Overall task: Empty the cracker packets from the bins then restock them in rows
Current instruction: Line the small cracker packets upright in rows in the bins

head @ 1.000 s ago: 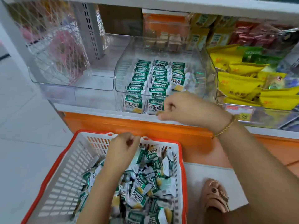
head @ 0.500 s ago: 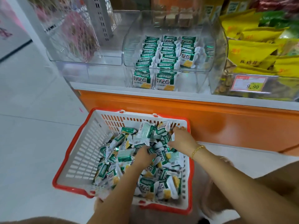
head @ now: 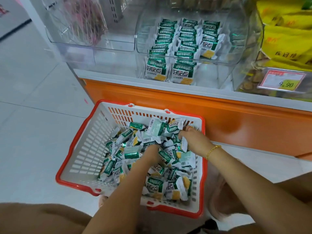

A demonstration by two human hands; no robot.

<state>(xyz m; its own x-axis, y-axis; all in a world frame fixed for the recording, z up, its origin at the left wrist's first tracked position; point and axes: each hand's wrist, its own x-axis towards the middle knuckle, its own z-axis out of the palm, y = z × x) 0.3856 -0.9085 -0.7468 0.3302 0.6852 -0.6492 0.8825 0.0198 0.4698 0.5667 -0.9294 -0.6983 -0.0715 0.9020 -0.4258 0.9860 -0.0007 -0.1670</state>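
Head view: cracker packets (head: 156, 70) green-labelled; price tag (head: 285, 81) 9.90.

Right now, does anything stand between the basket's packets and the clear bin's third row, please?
Nothing visible does. The packets lie loose in the basket; the clear bin is open on top, with bare space before its third row.

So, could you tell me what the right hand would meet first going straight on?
The right hand would likely meet the loose green-and-white cracker packets first, then the red-rimmed white plastic basket's far wall; depth is unclear.
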